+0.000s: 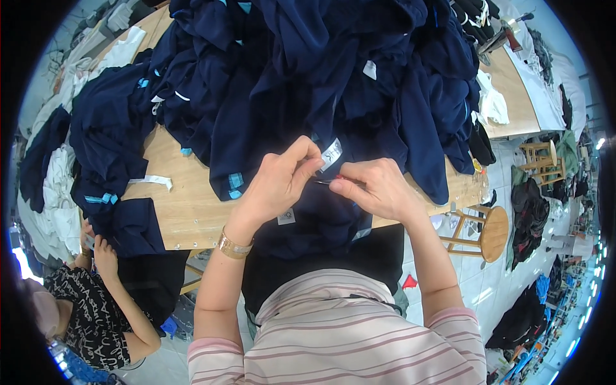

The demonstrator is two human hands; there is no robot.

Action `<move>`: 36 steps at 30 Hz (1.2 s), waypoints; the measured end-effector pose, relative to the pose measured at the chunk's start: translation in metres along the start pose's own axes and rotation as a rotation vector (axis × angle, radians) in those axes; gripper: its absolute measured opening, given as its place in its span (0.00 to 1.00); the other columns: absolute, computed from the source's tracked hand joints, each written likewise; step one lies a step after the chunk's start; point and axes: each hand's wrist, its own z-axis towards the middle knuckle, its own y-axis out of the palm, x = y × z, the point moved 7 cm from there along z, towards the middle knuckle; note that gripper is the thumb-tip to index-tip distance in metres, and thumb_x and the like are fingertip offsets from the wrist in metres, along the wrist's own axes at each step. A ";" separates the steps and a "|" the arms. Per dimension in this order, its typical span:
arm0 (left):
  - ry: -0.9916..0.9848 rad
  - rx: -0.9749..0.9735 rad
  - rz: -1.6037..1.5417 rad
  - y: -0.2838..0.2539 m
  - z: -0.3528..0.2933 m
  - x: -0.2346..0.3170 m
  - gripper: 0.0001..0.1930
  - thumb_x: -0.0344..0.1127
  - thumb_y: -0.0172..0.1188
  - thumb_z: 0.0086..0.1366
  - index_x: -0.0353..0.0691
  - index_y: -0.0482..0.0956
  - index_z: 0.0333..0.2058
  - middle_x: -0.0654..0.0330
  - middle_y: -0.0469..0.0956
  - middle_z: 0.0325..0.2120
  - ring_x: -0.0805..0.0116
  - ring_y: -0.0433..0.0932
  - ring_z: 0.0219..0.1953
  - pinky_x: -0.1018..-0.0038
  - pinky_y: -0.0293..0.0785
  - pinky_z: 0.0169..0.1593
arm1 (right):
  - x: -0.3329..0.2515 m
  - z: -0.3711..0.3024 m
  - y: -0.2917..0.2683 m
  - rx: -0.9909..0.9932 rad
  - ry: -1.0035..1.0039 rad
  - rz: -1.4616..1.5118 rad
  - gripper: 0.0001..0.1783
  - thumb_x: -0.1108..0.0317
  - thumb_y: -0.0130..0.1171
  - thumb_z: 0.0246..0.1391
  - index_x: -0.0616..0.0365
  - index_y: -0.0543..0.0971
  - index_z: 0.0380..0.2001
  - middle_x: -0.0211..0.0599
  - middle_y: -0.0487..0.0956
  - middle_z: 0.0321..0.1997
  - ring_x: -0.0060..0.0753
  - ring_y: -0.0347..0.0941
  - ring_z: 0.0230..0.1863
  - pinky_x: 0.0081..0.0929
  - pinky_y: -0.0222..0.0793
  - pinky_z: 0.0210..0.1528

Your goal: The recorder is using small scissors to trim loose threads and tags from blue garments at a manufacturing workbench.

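Above the table's near edge, my left hand point(282, 179) is closed in a pinch at the lower end of a white label point(331, 154). Beside it, my right hand point(375, 186) is closed around a small pair of thread snips point(323, 181); a bit of red and a thin metal blade show at the fingertips. Both hands are close together, with the blade pointing toward the left fingertips. A dark navy garment point(308, 231) hangs below them over the table edge, with a pale tag point(286, 217) on it. Any thread at the fingertips is too small to see.
A large heap of navy garments point(276, 70) covers most of the wooden table point(186, 218). A white strip point(154, 181) lies at left. Another person point(96, 301) handles cloth at the lower left. A wooden stool point(494, 234) stands on the right.
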 end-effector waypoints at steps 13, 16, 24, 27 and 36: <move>-0.085 0.150 -0.196 0.006 0.001 -0.018 0.08 0.35 0.52 0.66 0.36 0.70 0.31 0.61 0.75 0.19 0.75 0.77 0.24 0.83 0.66 0.28 | 0.027 -0.031 0.020 0.164 0.244 0.646 0.17 0.60 0.68 0.44 0.63 0.76 0.30 0.23 0.66 0.16 0.14 0.56 0.19 0.16 0.54 0.22; -0.100 0.117 -0.265 0.008 0.003 -0.019 0.08 0.35 0.52 0.66 0.35 0.71 0.31 0.62 0.76 0.22 0.78 0.75 0.25 0.82 0.67 0.31 | 0.021 -0.032 0.034 0.287 0.224 0.660 0.13 0.68 0.69 0.43 0.63 0.75 0.25 0.22 0.62 0.15 0.12 0.52 0.20 0.16 0.52 0.20; -0.168 -0.048 -0.160 0.001 -0.017 -0.014 0.37 0.58 0.25 0.70 0.31 0.77 0.43 0.54 0.78 0.42 0.67 0.77 0.40 0.73 0.68 0.51 | 0.023 -0.044 0.021 0.433 0.121 0.565 0.13 0.68 0.68 0.42 0.64 0.75 0.25 0.34 0.66 0.13 0.21 0.54 0.15 0.20 0.55 0.19; -0.139 -0.151 -0.163 0.007 -0.020 -0.002 0.18 0.42 0.50 0.68 0.32 0.78 0.43 0.55 0.79 0.40 0.69 0.76 0.40 0.76 0.69 0.48 | 0.024 -0.048 0.022 0.447 0.096 0.626 0.13 0.68 0.68 0.42 0.64 0.76 0.27 0.36 0.69 0.15 0.25 0.57 0.15 0.21 0.57 0.19; -0.036 0.049 0.025 0.013 -0.020 0.016 0.04 0.25 0.61 0.58 0.34 0.82 0.33 0.60 0.78 0.27 0.74 0.74 0.29 0.82 0.69 0.33 | 0.035 -0.060 0.026 0.389 0.141 0.607 0.16 0.63 0.67 0.44 0.61 0.71 0.19 0.34 0.63 0.11 0.26 0.57 0.13 0.23 0.53 0.19</move>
